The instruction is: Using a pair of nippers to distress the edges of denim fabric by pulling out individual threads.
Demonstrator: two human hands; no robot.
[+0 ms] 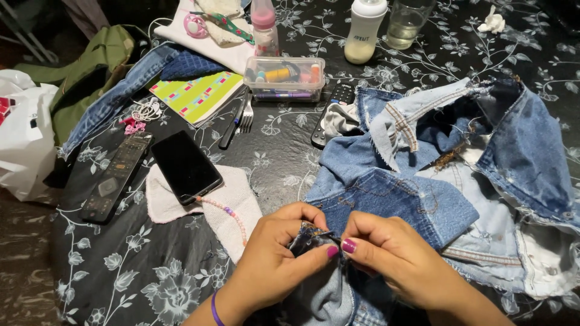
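Note:
My left hand (275,256) and my right hand (393,253) meet at the near edge of the table, both pinching a small dark fold of denim (311,238) between thumbs and fingers. That fold belongs to a heap of cut blue jeans pieces (423,175) that spreads to the right, with frayed edges, seams and pale lining showing. A purple band circles my left wrist. Whether a needle or thread lies in my fingers cannot be made out.
On the black floral tablecloth (151,278): a black phone (186,166) on a pink cloth (232,205) with a bead strap, two remotes (118,175) (335,108), a fork (246,116), a striped notebook (196,93), a clear box of sewing bits (285,78), baby bottles (364,30), a glass (408,23).

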